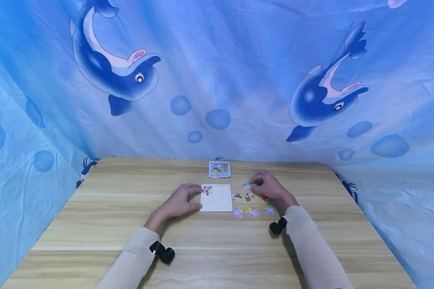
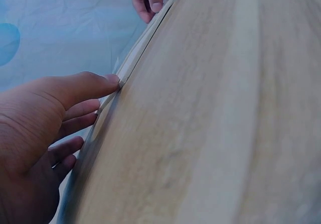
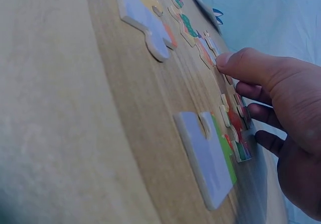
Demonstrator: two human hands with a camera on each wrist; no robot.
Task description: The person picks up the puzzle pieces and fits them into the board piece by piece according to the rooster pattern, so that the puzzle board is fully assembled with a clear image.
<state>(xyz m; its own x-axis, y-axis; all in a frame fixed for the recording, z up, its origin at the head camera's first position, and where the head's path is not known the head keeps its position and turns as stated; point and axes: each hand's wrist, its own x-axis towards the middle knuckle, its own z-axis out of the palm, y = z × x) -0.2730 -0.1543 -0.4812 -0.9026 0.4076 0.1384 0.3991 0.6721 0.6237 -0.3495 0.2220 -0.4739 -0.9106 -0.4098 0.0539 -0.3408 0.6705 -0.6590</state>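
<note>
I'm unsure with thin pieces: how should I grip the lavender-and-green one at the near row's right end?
Probably pinch the lavender-and-green piece from above, on its straight near edge and the edge opposite: it lies flat and thin, with bare table before that edge.

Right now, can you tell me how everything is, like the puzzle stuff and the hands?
White tray: flat, mostly unfilled
Puzzle bit in the tray's far left corner: set in place
Loose puzzle pieces: spread out right of the tray, colourful sides up
Picture card: lying flat, picture up
Left hand: touching the tray's left side
Right hand: at a loose piece; can't tell if gripping
</note>
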